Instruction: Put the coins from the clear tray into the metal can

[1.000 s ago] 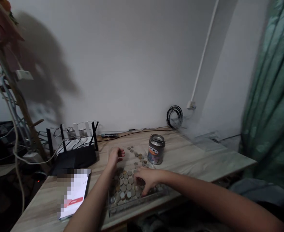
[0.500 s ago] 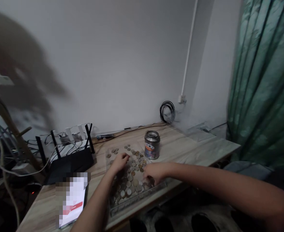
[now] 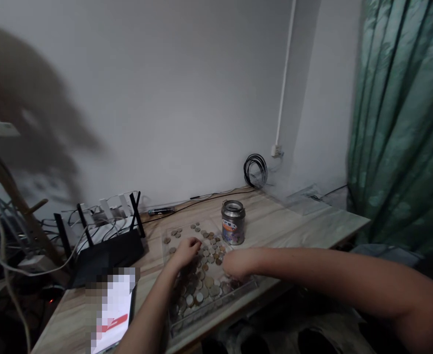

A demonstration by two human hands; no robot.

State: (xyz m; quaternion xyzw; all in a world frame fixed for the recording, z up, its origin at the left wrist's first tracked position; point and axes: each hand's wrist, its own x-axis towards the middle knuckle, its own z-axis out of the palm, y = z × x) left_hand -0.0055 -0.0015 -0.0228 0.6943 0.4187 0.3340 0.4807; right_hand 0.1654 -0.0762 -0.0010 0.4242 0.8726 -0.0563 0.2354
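Note:
A clear tray [image 3: 216, 310] lies on the wooden desk, holding several silver and brass coins [image 3: 200, 289]. My left hand [image 3: 186, 251] rests over the tray's middle with its fingers curled down onto the coins. My right hand [image 3: 234, 265] is over the tray's right side, fingers bent inward and pressed among the coins. What either hand grips is too small to make out. A metal can [image 3: 233, 221] with a coloured label stands upright just behind the tray's right corner.
A black router [image 3: 105, 248] with upright antennas and a tangle of cables sits at the left. A phone [image 3: 113, 314] lies at the desk's front left. A coiled black cable [image 3: 255, 170] hangs on the wall. A green curtain [image 3: 404, 123] hangs at the right.
My left hand moved from the tray's far left corner toward its middle. My right hand slid right and a little farther from me. The view swung to the right.

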